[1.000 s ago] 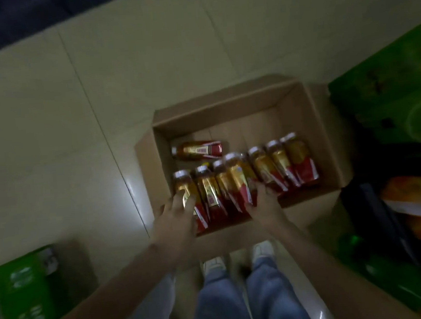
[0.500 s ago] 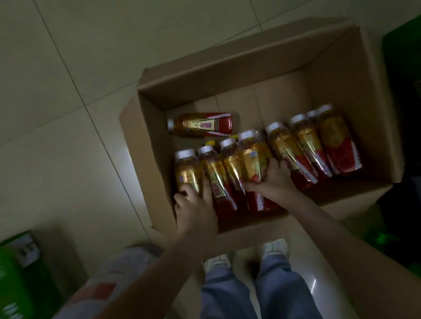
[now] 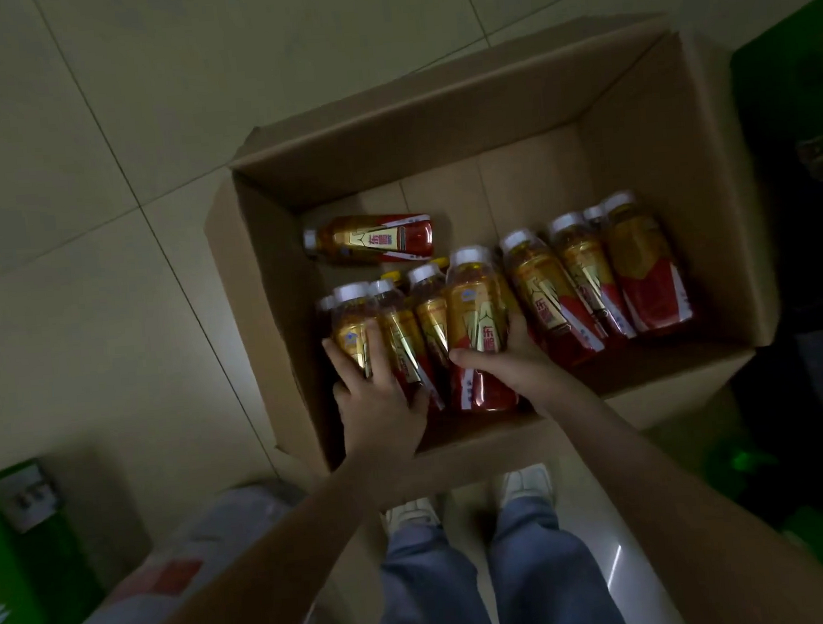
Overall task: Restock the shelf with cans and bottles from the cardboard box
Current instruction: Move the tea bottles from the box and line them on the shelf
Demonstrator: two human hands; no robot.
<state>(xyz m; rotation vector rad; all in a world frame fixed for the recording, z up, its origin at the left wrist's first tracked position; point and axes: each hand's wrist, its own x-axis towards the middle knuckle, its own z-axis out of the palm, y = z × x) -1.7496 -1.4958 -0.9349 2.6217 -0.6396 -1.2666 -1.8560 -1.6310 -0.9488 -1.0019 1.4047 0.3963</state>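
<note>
Cardboard box (image 3: 434, 127) on dim tiled floor (image 3: 98, 238)

The floor (image 3: 98, 238) is of pale tiles with thin dark joints. An open cardboard box (image 3: 434, 127) stands on it. Near the box stand two white shoes (image 3: 524, 482). At the lower left are a green carton (image 3: 8, 589) and, just beside it, a plastic-wrapped pack (image 3: 211, 549).

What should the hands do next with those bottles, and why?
Probably lift straight up, out of the cardboard box: the left hand grips the left-end bottles, the right hand grips the middle bottle, and all are inside it.
</note>
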